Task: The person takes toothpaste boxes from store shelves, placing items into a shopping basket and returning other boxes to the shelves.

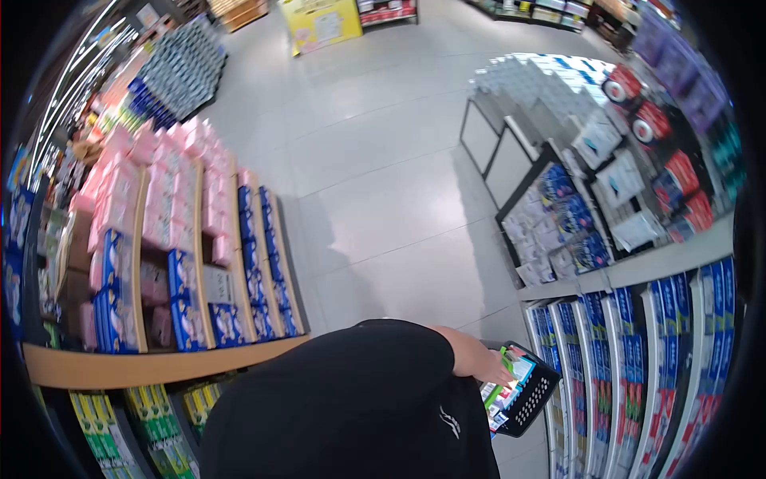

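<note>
Fingers [506,378] of one hand [483,366], left or right I couldn't tell, lay over several packets [522,370] in one black shopping basket [544,377]; whether they pinched anything, my feed didn't show. The basket was just beside one black shirt [351,407] with one white logo [449,423]. Farther out, I counted two framed white panels [479,136], two red packs with white discs [652,124] and one yellow board [323,22].

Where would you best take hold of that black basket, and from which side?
Probably by the picture-right rim of the black basket, coming from above: that edge looks uncovered beside the holed wall, while the right hand reaches over the left. No handle is clearly visible.
</note>
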Tool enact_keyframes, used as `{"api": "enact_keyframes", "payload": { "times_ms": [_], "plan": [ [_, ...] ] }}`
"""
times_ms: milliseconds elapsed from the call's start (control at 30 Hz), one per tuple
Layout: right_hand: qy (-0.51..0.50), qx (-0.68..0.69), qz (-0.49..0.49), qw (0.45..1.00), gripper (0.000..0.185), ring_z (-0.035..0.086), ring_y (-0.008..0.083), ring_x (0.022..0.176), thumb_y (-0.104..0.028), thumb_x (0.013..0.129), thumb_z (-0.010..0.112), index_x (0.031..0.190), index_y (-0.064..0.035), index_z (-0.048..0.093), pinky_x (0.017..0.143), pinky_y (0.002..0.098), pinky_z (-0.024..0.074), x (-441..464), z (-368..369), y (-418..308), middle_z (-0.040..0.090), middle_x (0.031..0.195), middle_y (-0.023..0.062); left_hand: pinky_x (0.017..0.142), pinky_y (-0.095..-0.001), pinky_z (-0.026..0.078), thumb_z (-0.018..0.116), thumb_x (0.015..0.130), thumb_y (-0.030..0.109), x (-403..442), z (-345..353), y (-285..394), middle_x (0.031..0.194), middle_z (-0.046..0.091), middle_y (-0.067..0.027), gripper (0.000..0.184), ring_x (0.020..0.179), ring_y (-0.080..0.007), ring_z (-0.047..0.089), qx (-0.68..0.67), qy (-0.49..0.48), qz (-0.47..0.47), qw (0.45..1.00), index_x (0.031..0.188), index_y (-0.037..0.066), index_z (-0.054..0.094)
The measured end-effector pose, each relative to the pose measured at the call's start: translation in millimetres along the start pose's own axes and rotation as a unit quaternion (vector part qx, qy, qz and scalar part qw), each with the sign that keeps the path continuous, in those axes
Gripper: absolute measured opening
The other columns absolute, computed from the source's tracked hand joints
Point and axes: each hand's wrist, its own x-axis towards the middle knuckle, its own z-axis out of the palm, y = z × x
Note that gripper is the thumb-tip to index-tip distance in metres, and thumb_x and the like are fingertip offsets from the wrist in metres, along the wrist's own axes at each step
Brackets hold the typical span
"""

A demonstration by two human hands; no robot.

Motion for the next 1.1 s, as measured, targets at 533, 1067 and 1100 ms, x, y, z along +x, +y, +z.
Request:
{"api": "enact_keyframes", "payload": {
  "times_ms": [533, 1067, 1100],
  "plan": [
    [0.072, 0.065, 0.140, 0.985, 0.043, 0.067, 0.0497, 0.083, -0.036, 0.096, 0.063, 0.125, -0.0097, 0.047, 0.070, 0.0606, 0.0517, -17, -42, -7, 0.069, 0.089, 0.0280, 0.112, -0.0540, 0.044, 0.049, 0.097, 0.011, 84, -127, -11, 0.172, 0.012, -0.0074, 0.071, 0.157, -0.0233, 0.019, 0.001, -0.227, 0.004, 0.974, 0.162, 0.009, 0.019],
    [0.158, 0.079, 0.266, 0.948, 0.044, 0.072, 0.0408, 0.077, -0.038, 0.094, 0.067, 0.125, -0.0114, 0.050, 0.065, 0.0542, 0.0566, -1, -62, 0, 0.071, 0.083, 0.0212, 0.109, -0.0434, 0.048, 0.051, 0.094, 0.012, 173, -128, -25, 0.164, 0.033, -0.0168, 0.064, 0.148, -0.0277, 0.039, 0.153, -0.197, 0.181, 0.951, 0.154, 0.001, 0.033],
    [0.160, 0.080, 0.276, 0.944, 0.045, 0.072, 0.0406, 0.078, -0.038, 0.093, 0.067, 0.125, -0.0120, 0.050, 0.066, 0.0539, 0.0566, 1, -65, 2, 0.071, 0.084, 0.0208, 0.105, -0.0426, 0.051, 0.052, 0.093, 0.013, 183, -121, -30, 0.161, 0.038, -0.0178, 0.060, 0.144, -0.0282, 0.045, 0.152, -0.163, 0.212, 0.951, 0.150, -0.001, 0.038]
  ]
}}
